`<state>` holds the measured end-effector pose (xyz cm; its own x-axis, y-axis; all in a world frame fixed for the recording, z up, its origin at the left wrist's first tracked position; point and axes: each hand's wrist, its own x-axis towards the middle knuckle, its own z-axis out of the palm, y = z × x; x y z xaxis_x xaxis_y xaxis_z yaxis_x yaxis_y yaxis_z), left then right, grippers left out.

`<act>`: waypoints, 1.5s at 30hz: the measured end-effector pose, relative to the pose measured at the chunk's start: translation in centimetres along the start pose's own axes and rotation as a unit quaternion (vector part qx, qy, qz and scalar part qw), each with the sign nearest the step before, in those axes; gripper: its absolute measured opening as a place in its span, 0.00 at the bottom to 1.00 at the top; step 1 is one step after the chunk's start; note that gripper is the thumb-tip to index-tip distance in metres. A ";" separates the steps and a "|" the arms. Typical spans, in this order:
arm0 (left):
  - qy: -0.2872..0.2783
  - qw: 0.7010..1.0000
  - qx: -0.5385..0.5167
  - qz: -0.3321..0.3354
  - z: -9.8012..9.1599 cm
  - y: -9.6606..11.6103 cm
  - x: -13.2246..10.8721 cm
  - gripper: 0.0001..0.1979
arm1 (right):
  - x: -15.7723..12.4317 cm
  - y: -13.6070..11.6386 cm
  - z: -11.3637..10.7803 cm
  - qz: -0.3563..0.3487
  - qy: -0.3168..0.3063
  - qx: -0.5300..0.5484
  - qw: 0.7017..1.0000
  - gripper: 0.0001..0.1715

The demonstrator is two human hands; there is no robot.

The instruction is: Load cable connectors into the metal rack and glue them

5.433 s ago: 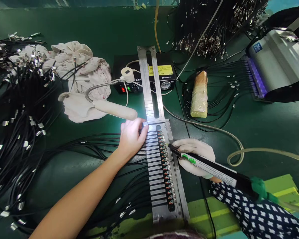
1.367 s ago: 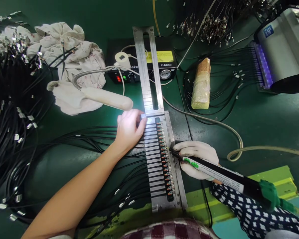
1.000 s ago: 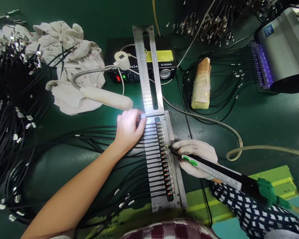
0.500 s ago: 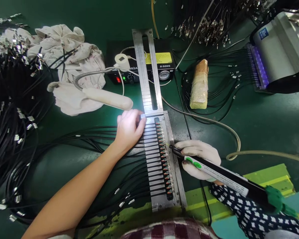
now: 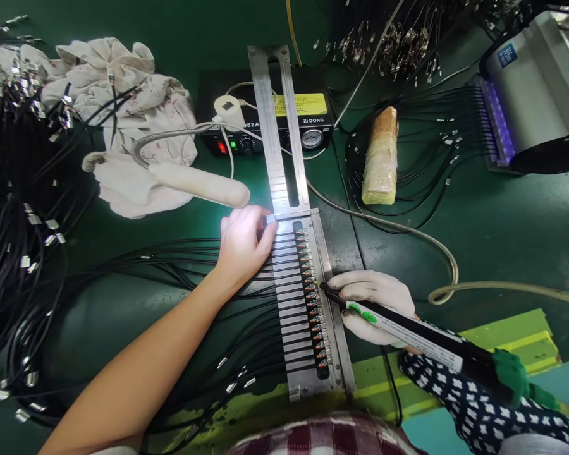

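A dark green bench [image 5: 502, 240] under a gooseneck lamp's [image 5: 199, 183] glare.

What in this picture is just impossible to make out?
Head view, the only one:
- What lies under the left hand on the metal rack: the hand covers it.
- Whether the tip of the pen-shaped tool in the right hand touches the rack: too small.
- The black box label: partly behind the metal bar.
- The grey machine: cut off by the right edge.

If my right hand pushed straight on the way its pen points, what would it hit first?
Probably the row of connector ends in the metal fixture: the right hand aims the pen left at them, tip almost there; height unclear.
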<state>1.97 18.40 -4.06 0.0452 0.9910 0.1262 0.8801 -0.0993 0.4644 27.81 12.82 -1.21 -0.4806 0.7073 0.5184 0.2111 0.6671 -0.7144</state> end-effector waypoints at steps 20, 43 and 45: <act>-0.004 1.000 0.006 0.003 -0.1 0.0 0.0 0.07 | -0.2 0.1 0.0 0.001 0.003 0.017 1.000 0.08; -0.010 1.000 0.004 -0.006 -0.2 0.1 0.0 0.07 | 0.0 0.2 -0.1 -0.007 0.002 0.027 1.000 0.09; -0.010 1.000 0.005 -0.006 -0.2 0.1 0.0 0.07 | -0.1 0.3 -0.1 -0.003 0.001 0.026 1.000 0.10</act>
<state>2.00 18.35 -3.84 0.0442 0.9936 0.1038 0.8851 -0.0871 0.4572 27.97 13.00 -1.43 -0.4802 0.7038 0.5234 0.1634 0.6581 -0.7350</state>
